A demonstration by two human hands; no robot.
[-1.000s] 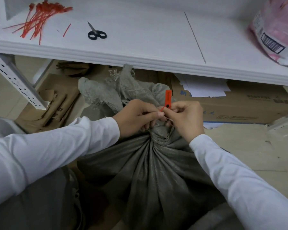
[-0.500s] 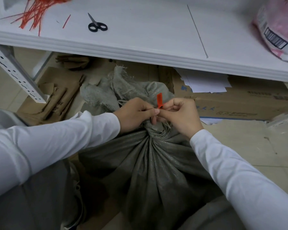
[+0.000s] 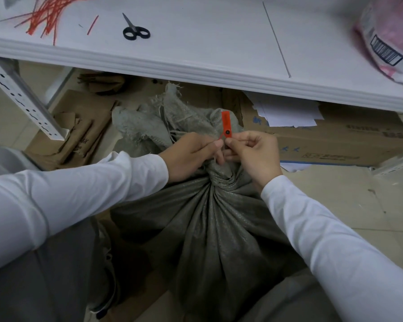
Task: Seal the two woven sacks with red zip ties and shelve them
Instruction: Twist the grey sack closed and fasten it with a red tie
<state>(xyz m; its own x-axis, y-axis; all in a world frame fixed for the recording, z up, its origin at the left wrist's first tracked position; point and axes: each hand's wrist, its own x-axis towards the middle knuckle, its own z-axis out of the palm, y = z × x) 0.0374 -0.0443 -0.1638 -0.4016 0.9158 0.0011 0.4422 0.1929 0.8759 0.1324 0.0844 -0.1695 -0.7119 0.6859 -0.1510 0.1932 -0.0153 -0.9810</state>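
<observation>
A grey woven sack (image 3: 209, 228) stands on the floor between my knees, its mouth gathered into a twisted neck. A red zip tie (image 3: 226, 124) sticks up from that neck, its flat tag upright. My left hand (image 3: 191, 156) pinches the tie's thin strap at the left of the tag. My right hand (image 3: 254, 154) pinches the tie just below the tag from the right. Both hands press against the neck. The loop around the neck is hidden by my fingers. Only one sack shows.
A white shelf board (image 3: 196, 49) runs across above the sack. On it lie a pile of red zip ties (image 3: 47, 15), black-handled scissors (image 3: 135, 31) and a pink bag (image 3: 391, 31) at right. Flattened cardboard (image 3: 335, 140) and a perforated shelf post (image 3: 21, 96) lie below.
The tie's tag has turned to face me and stands taller above my fingers. My hands stay at the sack's neck; the camera has dipped and moved slightly nearer.
</observation>
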